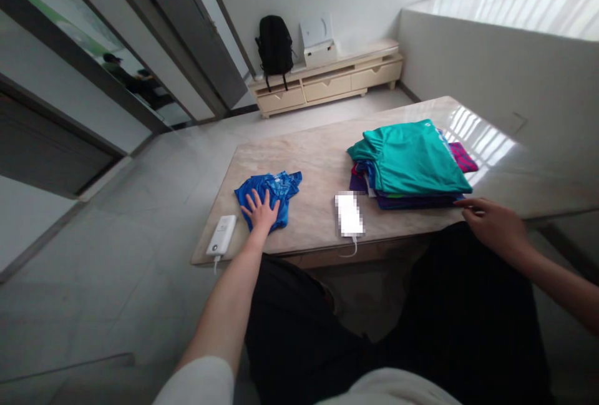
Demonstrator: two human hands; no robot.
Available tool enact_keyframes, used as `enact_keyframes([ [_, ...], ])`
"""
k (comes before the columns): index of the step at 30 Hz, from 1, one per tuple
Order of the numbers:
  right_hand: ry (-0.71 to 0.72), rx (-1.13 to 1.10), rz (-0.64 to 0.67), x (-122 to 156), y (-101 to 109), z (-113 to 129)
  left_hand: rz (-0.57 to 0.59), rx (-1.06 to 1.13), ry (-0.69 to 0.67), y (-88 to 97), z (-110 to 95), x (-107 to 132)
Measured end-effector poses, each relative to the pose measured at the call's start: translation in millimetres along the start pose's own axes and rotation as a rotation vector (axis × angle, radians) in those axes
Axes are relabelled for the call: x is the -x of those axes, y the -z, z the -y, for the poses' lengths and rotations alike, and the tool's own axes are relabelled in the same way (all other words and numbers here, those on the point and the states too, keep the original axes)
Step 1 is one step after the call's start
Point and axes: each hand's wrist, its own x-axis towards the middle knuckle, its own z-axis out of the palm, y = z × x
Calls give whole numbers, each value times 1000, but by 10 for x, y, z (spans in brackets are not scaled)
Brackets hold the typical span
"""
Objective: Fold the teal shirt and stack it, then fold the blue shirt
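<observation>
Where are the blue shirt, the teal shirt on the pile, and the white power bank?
blue shirt [276,188], head view, its crumpled upper part.
teal shirt [412,158], head view, its flat top.
white power bank [222,235], head view, its middle.

hands [260,211]: 2 | folded blue shirt [271,193]: 1 | clothes stack [409,165]: 1 | power bank [221,235]: 1

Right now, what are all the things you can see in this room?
blue garment: 1, blue, crumpled, table's left part
pile of clothes: 1, teal on top, purple and pink below, table's right part
power bank: 1, white, table's left front corner, cable attached
blurred flat thing: 1, white, table front, middle
table: 1, beige marble
backpack: 1, black, on the low cabinet
low cabinet: 1, cream, far wall
white box: 1, on cabinet
left hand: flat on blue garment
right hand: at the pile's near edge
</observation>
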Motion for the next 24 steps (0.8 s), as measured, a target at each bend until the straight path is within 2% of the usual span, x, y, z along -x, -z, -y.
enact_keyframes([
  [2,-31,16,38,-32,-5,19,72,-3,60,-152,126,-29],
  [6,-68,56,96,-58,0,81,110,0,54,-319,185,-109],
  [15,-87,120,170,-70,42,141,69,46,37,-377,232,-151],
  [24,-72,138,180,-73,51,160,-3,90,-3,-401,243,-158],
])
